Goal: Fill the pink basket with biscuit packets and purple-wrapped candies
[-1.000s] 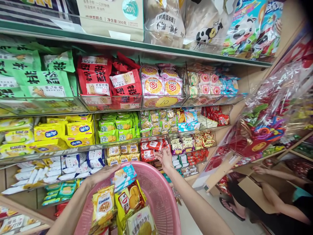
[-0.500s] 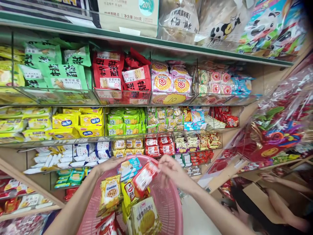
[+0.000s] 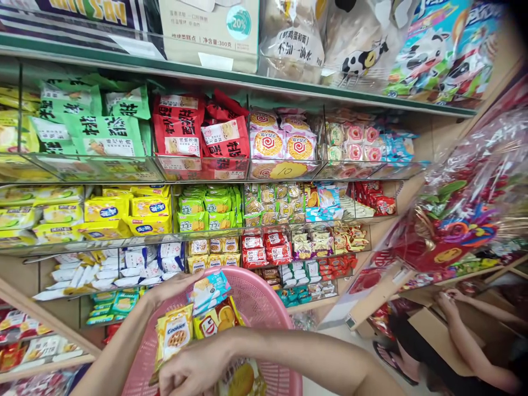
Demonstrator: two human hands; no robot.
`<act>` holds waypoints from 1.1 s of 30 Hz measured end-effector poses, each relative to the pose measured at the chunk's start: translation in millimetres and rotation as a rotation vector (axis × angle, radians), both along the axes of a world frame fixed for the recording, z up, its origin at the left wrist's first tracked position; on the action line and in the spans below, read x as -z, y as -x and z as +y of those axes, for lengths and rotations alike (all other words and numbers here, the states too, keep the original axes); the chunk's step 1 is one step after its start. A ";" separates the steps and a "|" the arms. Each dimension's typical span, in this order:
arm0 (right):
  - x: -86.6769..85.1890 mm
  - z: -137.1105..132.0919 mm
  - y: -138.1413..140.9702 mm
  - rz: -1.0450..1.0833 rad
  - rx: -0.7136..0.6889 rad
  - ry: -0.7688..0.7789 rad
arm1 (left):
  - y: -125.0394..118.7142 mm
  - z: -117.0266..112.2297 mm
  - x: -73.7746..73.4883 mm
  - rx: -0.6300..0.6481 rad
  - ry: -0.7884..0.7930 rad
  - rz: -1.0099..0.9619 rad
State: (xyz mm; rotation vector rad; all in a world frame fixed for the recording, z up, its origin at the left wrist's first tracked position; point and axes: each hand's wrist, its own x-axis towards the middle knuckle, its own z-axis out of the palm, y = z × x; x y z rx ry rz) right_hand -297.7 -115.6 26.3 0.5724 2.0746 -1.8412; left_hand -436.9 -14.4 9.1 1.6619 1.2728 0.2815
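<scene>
A pink plastic basket (image 3: 284, 313) stands low in front of the shelves with several wrapped snacks in it. At its far left rim is my left hand (image 3: 175, 287), closed on the edge beside a blue snack packet (image 3: 209, 291). Down inside the basket, my right hand (image 3: 193, 366) has its fingers curled; whatever they hold is hidden. Near it lie a yellow Cookies packet (image 3: 177, 331), a yellow-and-red snack packet (image 3: 218, 319) and a pale biscuit packet (image 3: 243, 379), which my right forearm partly covers.
Shelves with clear dividers (image 3: 245, 132) hold rows of small packets, with yellow packs (image 3: 150, 206) and red packs (image 3: 266, 247) among them. At right, plastic-wrapped decorations (image 3: 454, 220) jut out. Another person's arms (image 3: 466, 330) reach over a cardboard box (image 3: 441, 341).
My right hand has moved down and left across the basket, and the red packet it held is out of sight. My left hand stays at the rim. The view has shifted slightly.
</scene>
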 end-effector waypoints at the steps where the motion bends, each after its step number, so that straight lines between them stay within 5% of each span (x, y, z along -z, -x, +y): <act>1: 2.7 0.2 3.9 -0.013 0.002 0.019 | 0.8 -0.8 -0.9 -0.015 -0.003 0.000; 5: 7.6 -0.3 11.2 -0.057 -0.052 -0.140 | 3.0 -0.2 0.2 -0.037 0.008 -0.011; 14: -4.4 -13.6 4.0 -0.080 -0.132 -1.088 | -1.1 12.8 13.8 0.019 0.011 -0.018; 23: 11.1 -20.3 -4.0 -0.043 -0.064 -1.237 | -15.7 14.5 9.5 0.061 0.016 -0.062; 33: 55.7 -26.9 11.2 0.035 0.045 -1.542 | -15.8 20.3 15.9 0.111 0.043 -0.046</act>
